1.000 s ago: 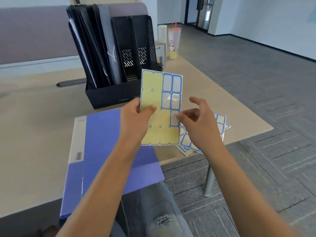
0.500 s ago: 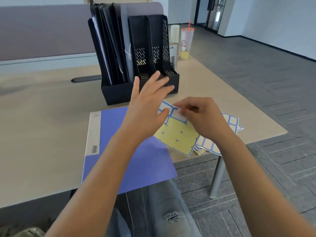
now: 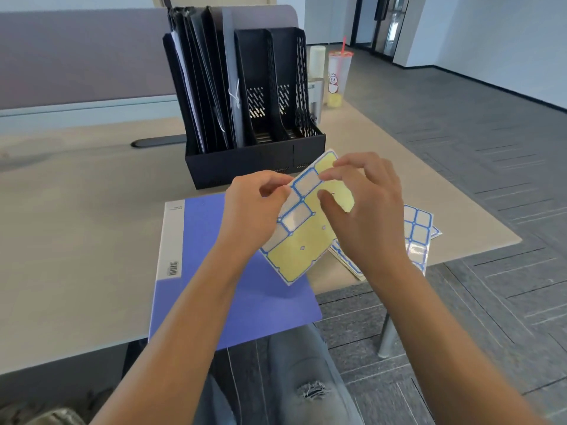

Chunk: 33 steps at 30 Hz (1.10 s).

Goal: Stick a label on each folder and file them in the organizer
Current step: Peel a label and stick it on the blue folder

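A blue folder (image 3: 214, 289) with a white spine strip lies flat at the desk's near edge. Above its right side I hold a yellow label sheet (image 3: 302, 240) with blue-bordered labels, tilted. My left hand (image 3: 254, 210) pinches the sheet's left edge. My right hand (image 3: 365, 204) pinches its upper right part, thumb under and fingertips on top. More label sheets (image 3: 418, 228) lie on the desk under my right hand. The black organizer (image 3: 254, 161) stands behind, its left slots filled with dark folders and its two right slots empty.
A drink cup with a red straw (image 3: 337, 78) and a white bottle (image 3: 317, 61) stand behind the organizer. The wooden desk (image 3: 76, 225) ends at right, near the label sheets. A grey partition runs along the back. My knees are below the desk edge.
The sheet went from upright down toward the desk and is now lifted and tilted. My left hand, open above the sheet half a second ago, now pinches its left edge.
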Available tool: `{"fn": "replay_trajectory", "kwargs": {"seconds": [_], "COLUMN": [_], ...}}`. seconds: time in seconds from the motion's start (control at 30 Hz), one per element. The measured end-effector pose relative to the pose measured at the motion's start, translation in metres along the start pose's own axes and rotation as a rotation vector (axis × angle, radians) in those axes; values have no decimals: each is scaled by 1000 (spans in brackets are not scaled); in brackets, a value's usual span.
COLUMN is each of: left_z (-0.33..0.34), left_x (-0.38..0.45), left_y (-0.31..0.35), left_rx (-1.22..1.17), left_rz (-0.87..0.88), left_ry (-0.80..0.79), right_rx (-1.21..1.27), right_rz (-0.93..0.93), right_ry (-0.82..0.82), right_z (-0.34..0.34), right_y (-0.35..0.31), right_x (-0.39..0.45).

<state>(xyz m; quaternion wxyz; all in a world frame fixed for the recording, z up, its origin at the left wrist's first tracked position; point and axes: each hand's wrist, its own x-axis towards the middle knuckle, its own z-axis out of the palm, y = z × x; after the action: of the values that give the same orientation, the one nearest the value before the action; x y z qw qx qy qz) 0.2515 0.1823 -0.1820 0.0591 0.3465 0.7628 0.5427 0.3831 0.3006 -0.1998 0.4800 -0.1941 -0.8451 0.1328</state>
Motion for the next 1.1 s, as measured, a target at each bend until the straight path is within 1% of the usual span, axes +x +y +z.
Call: {"fn": "replay_trajectory", "kwargs": {"seconds": [0.13,0.33,0.67,1.1], "left_z": [1,1,1,-3], "left_x": [-7,-17,-21,-20], "left_y": [5,10,6,0], "left_rx": [-150,-279,-276,-263], "left_rz": [-40,-83,-107,-53], "left_ry": [14,-13,-46,-47], "right_rx": [90,143,191,171], "right_rz": [45,38,9,-46], "right_ry": [-56,-35,-84,-105], "right_z": [12,19,17,18], "right_y": [-6,-6,1,1], "right_x": [-2,-2,-1,1]}}
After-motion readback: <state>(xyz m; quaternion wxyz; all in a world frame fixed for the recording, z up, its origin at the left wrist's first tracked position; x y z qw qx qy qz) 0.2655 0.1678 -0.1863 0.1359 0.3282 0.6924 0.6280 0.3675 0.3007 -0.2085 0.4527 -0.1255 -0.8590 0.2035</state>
